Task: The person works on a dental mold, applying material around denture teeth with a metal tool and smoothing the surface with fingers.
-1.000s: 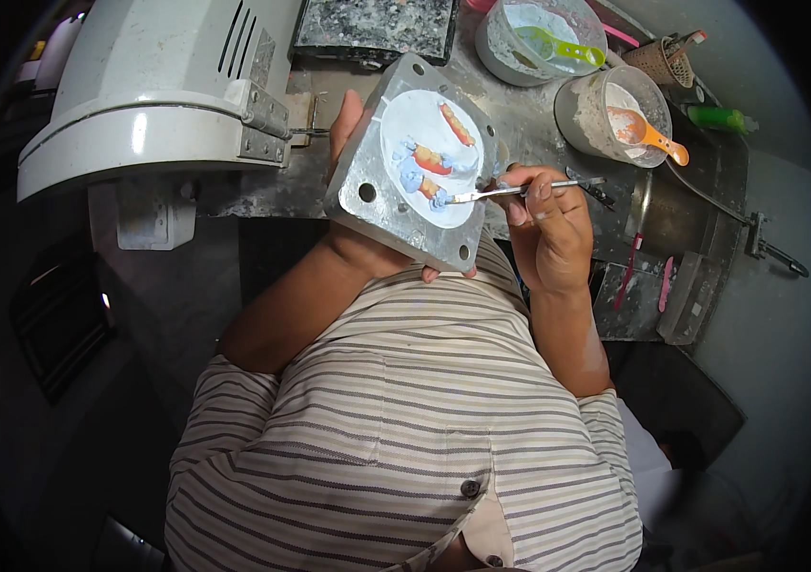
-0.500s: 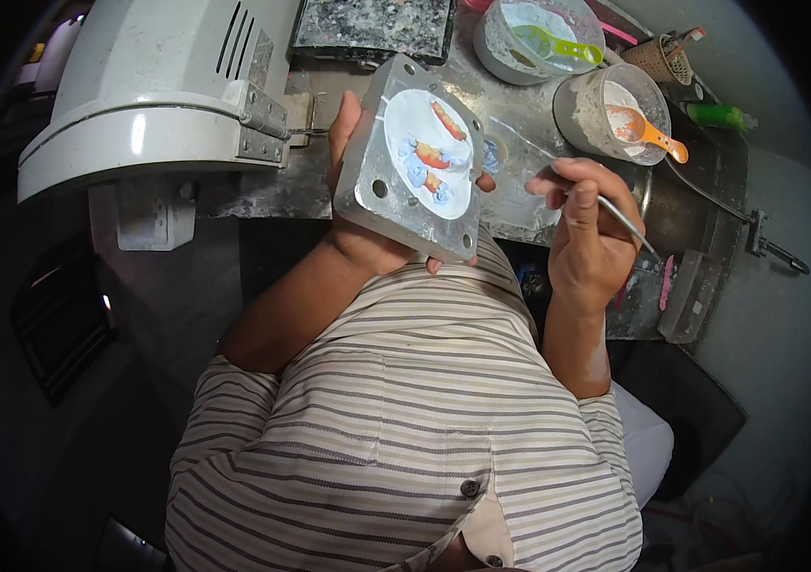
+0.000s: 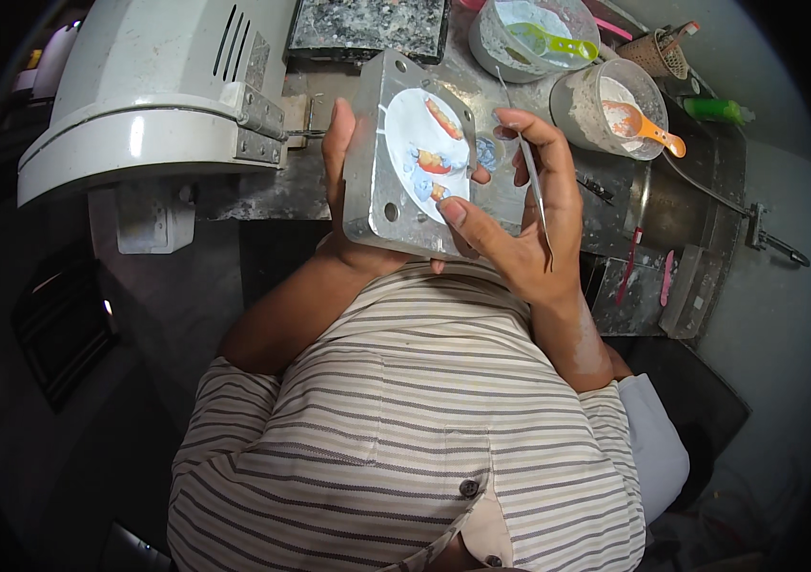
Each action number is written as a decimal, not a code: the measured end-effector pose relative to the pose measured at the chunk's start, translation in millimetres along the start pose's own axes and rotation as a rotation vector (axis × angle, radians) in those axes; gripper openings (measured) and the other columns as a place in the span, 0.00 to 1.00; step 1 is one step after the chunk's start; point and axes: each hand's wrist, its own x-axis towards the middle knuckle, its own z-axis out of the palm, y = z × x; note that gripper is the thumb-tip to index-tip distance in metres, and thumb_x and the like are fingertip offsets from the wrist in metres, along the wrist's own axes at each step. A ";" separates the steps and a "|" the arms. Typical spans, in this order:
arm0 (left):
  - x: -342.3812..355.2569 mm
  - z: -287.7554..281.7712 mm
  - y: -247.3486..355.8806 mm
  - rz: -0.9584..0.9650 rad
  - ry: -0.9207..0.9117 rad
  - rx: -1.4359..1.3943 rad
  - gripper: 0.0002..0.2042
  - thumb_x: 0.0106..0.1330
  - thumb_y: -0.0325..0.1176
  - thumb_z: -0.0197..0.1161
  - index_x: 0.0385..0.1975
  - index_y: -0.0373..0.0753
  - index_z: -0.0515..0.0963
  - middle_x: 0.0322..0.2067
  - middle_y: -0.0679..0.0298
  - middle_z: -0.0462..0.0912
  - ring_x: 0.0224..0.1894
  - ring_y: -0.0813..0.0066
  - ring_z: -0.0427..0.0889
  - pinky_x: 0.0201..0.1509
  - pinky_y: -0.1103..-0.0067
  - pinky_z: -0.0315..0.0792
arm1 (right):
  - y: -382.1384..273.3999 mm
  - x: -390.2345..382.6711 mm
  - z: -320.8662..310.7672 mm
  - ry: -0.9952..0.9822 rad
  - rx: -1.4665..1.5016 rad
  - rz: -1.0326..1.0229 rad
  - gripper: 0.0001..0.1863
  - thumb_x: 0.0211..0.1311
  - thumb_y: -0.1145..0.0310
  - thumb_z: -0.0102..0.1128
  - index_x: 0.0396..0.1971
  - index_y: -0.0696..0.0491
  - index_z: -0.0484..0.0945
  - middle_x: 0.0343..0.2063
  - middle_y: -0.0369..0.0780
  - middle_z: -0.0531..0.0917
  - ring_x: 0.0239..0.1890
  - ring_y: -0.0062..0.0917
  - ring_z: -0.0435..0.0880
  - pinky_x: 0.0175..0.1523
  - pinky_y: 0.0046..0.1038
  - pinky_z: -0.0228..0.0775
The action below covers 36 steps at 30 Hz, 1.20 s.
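My left hand (image 3: 359, 250) holds a square metal dental flask (image 3: 364, 181) from beneath, tilted up, with its thumb along the left side. White plaster (image 3: 401, 133) fills the flask's oval opening. Set in it are red-and-yellowish tooth-like pieces (image 3: 443, 117), with bits of blue material (image 3: 421, 182) around the lower ones. My right hand (image 3: 510, 246) is at the flask's right side. Its thumb tip reaches over the plaster beside the lowest piece. A thin metal dental instrument (image 3: 535, 181) stays held between the fingers of that hand, pointing up and away from the plaster.
A large pale machine housing (image 3: 167, 86) stands at the left. Behind the flask is a speckled dark slab (image 3: 367, 29). Two powder tubs, one with a green scoop (image 3: 558, 43), one with an orange scoop (image 3: 648, 133), stand at the far right. Pink-handled tools (image 3: 667, 276) lie on the right.
My right hand has moved left to the flask, bringing its thumb over the plaster. The instrument has swung more upright in its fingers. The flask has tilted slightly.
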 end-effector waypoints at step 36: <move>1.1 1.9 7.9 -0.121 -0.079 -0.061 0.48 0.63 0.79 0.37 0.64 0.37 0.67 0.50 0.26 0.76 0.45 0.31 0.84 0.29 0.44 0.82 | 15.4 -8.5 -42.1 0.403 0.414 0.172 0.21 0.64 0.78 0.67 0.56 0.64 0.75 0.44 0.39 0.82 0.40 0.14 0.76 0.50 0.16 0.70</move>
